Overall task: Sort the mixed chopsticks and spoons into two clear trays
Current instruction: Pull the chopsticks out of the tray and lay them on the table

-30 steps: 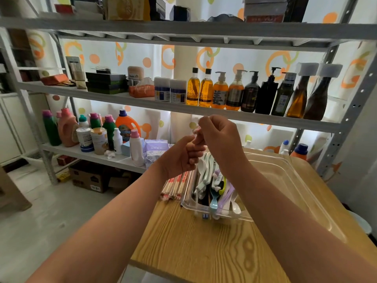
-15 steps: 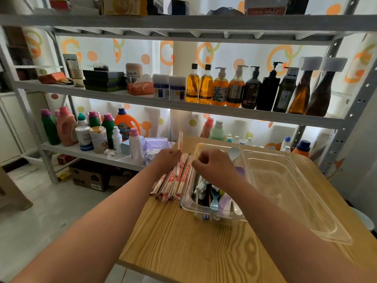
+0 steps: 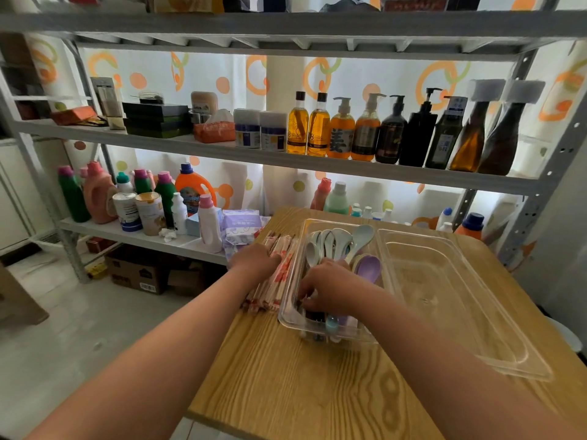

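Note:
A pile of paper-wrapped chopsticks lies on the wooden table, left of a narrow clear tray. That tray holds several pale spoons and a purple spoon, bowls at the far end. My left hand rests palm down on the far part of the chopstick pile. My right hand is inside the narrow tray, fingers bent down among the handles at its near end; what they touch is hidden. A wider clear tray sits to the right with nothing in it.
A metal shelf rack stands behind the table, with a row of pump bottles above and detergent bottles lower left. A purple tissue pack lies just past the table's left corner. Cardboard boxes sit on the floor.
Both hands came down from chest height. The left hand carried a wrapped chopstick to the pile and now lies on it; the right hand dropped into the narrow tray.

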Motion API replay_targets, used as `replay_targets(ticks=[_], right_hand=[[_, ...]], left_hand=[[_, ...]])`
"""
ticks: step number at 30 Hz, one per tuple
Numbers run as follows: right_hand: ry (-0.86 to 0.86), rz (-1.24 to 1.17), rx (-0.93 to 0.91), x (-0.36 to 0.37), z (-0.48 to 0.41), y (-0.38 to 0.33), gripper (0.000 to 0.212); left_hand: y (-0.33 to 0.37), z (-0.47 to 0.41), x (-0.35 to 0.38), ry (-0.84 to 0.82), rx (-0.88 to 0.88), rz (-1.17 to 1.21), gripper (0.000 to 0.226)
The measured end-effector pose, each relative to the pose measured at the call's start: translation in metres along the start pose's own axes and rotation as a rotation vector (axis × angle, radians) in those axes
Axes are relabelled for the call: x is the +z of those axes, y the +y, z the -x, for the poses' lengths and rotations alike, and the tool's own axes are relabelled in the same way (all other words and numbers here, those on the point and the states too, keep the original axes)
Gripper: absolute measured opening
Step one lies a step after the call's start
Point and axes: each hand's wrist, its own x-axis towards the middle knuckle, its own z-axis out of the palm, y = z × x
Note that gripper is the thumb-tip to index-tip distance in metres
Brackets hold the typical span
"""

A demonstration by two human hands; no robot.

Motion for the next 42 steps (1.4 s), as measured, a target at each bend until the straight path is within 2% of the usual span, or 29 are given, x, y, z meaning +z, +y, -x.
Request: replay_targets(ticks=[5,11,21,27,33,37,42], right_hand=[[0.042,0.132,-0.029,0.007,-0.005,-0.003,0.03],[-0.08,0.081,0.116,0.011,-0.012,-0.01,0.033],[-0.022,0.106,0.139,0.01,-0.015,-0.016,0.025],[-0.122,0.099,0.154,0.007,-0.015,-0.014,0.036],[-0.165,-0.038,0.099,-0.004,-0.006,-0.003,0.029],[-0.232,0.116,0.078,-0.004,-0.007,-0.005,0.033],[-0.277,0.18,-0.013,-0.006,-0.007,-0.005,0.04]], left_hand=[[0.024,0.009,-0.005,0.11,0.058,0.131,0.048],[0.042,0.01,0.012,0.047,0.069,0.096,0.053],[0.045,0.011,0.013,0.023,0.044,0.104,0.05],[0.045,0.011,0.013,0.022,0.061,0.115,0.049],[0.045,0.011,0.013,0.019,0.061,0.131,0.048],[0.045,0.012,0.014,0.024,0.062,0.123,0.051],[0.045,0.013,0.014,0.028,0.058,0.135,0.048]])
